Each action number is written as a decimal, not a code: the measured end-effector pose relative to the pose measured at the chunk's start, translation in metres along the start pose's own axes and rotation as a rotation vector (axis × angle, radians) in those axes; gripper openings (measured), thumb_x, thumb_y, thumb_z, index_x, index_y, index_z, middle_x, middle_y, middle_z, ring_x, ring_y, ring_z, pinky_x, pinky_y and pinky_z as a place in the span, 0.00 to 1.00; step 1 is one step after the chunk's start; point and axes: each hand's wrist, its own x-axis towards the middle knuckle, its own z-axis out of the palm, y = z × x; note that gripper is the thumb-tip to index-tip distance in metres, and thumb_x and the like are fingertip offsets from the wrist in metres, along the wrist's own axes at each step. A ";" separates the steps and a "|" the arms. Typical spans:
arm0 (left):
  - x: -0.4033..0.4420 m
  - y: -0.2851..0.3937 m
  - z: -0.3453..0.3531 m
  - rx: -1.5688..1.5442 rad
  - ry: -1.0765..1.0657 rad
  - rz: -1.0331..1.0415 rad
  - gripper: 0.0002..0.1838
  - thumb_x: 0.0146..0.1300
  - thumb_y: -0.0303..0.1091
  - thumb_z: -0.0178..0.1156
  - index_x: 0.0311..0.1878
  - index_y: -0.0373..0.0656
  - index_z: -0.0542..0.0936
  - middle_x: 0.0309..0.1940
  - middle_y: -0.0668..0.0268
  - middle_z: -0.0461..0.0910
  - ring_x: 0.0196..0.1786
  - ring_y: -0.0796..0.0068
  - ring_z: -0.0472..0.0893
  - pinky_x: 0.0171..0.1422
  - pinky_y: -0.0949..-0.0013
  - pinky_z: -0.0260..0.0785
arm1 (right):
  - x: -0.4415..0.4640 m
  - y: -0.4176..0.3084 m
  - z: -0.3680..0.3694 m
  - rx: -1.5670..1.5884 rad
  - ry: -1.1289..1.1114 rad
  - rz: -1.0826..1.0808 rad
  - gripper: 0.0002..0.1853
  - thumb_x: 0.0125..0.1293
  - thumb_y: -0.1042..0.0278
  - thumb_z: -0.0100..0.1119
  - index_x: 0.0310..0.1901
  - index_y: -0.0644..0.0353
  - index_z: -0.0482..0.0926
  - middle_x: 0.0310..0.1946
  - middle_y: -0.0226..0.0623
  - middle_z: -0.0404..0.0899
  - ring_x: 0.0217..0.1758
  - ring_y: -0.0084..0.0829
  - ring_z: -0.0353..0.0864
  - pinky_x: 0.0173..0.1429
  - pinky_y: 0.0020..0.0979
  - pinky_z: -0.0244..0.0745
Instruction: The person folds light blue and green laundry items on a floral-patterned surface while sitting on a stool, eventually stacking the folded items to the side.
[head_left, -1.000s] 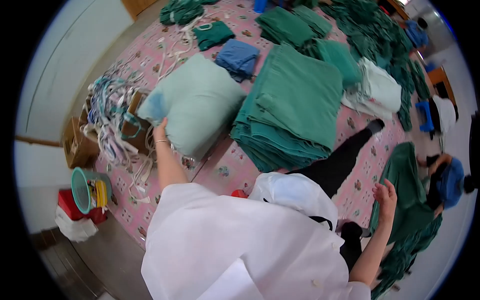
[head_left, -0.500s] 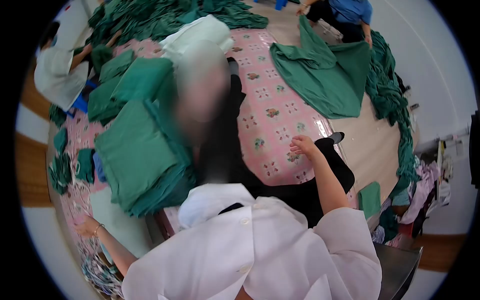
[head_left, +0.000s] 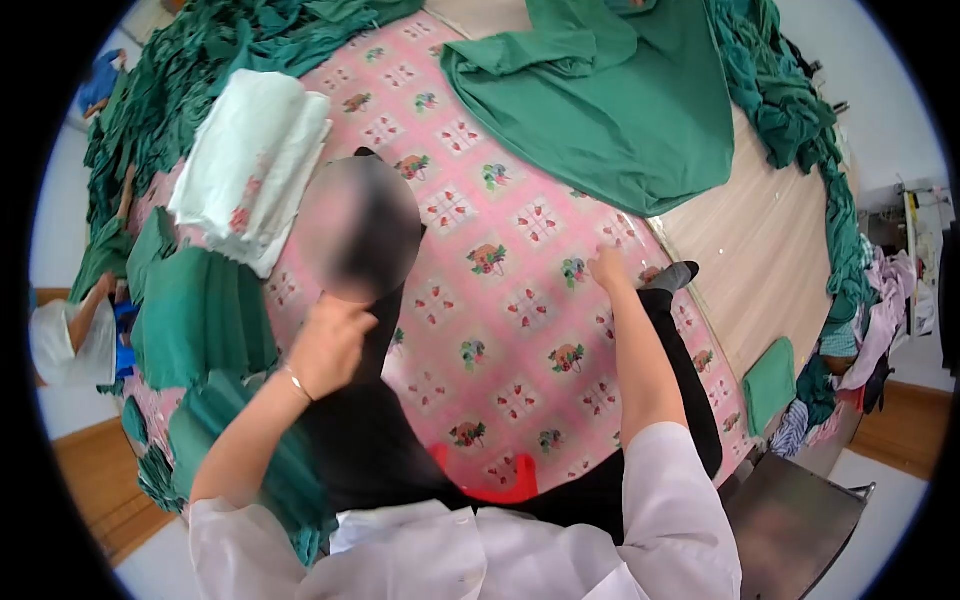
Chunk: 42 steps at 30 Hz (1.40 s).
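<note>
My left hand (head_left: 333, 345) is raised over my black-clad leg, its fingers curled in; nothing shows sticking out of it. A bracelet circles that wrist. Beside this forearm lie folded green cloths (head_left: 205, 325). My right hand (head_left: 607, 268) hovers above the pink flowered sheet (head_left: 527, 307), near my grey-toed foot (head_left: 672, 277); its fingers are smeared, and no object can be made out in them. A folded white cloth bundle (head_left: 250, 165) lies up and left of my left hand. Beyond my right hand, a large green cloth (head_left: 620, 110) is spread out.
Heaped green cloth (head_left: 290, 45) runs along the back, with more along the right wall (head_left: 790, 110). A seated person in a white top (head_left: 75, 340) is at far left. A small green folded piece (head_left: 768, 385) and a dark metal-edged seat (head_left: 795, 520) are at right.
The view has swung to the right. My left hand has left the pale cushion and come up in front of me, its fingers now curled. My right hand has stayed over the sheet.
</note>
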 end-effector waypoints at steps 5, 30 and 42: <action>0.037 -0.017 0.053 -0.157 -0.426 -0.068 0.18 0.46 0.29 0.59 0.44 0.39 0.74 0.44 0.59 0.74 0.49 0.62 0.73 0.57 0.62 0.62 | 0.067 -0.009 -0.008 -0.229 0.238 0.047 0.14 0.55 0.72 0.48 0.43 0.63 0.75 0.60 0.46 0.59 0.62 0.47 0.61 0.59 0.43 0.61; 0.122 0.027 0.179 0.045 -0.369 -0.323 0.23 0.45 0.27 0.58 0.50 0.45 0.74 0.51 0.61 0.72 0.58 0.64 0.68 0.62 0.58 0.58 | -0.303 -0.051 -0.246 0.336 -0.030 -0.484 0.14 0.44 0.79 0.47 0.34 0.63 0.76 0.32 0.44 0.77 0.35 0.44 0.76 0.39 0.38 0.71; 0.207 -0.014 0.224 -0.266 -0.048 -0.151 0.19 0.49 0.25 0.48 0.47 0.42 0.73 0.44 0.56 0.73 0.50 0.57 0.73 0.54 0.61 0.66 | -0.081 0.072 -0.102 0.537 0.288 0.229 0.14 0.54 0.78 0.46 0.42 0.67 0.76 0.37 0.52 0.78 0.41 0.41 0.79 0.45 0.34 0.72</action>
